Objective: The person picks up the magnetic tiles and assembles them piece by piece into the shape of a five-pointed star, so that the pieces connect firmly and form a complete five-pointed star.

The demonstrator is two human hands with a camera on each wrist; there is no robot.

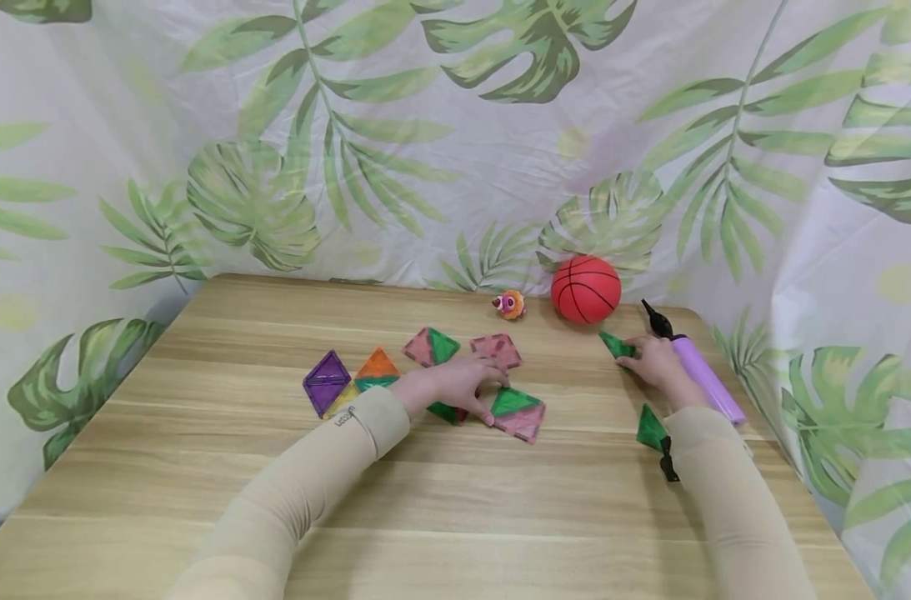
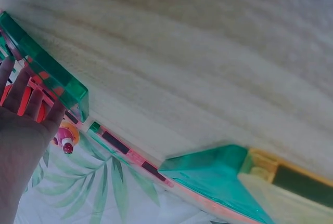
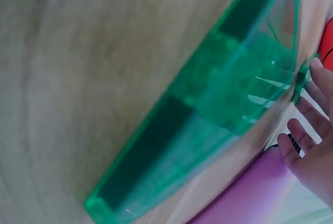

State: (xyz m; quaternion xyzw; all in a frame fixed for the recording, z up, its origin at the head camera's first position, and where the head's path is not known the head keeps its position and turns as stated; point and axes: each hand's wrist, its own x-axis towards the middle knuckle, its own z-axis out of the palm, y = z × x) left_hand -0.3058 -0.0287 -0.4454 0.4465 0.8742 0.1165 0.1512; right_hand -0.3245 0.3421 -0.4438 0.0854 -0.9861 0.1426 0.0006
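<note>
My right hand pinches a green triangular magnetic tile between thumb and fingers, at the table's right side. In the right wrist view that held tile shows edge-on at the fingertips. Another green triangular tile lies by the right wrist and looms large in its camera. With fingers spread, my left hand reaches over the tile group, thumb and fingertips at the left edge of a green-and-pink pair. Beneath it, a green-and-red piece is partly covered. A pink tile lies just beyond the fingers.
Farther left lie a purple pair, an orange tile and a pink-and-green pair. Along the back stand a small toy figure and a red ball. A purple hand pump lies beside the right hand.
</note>
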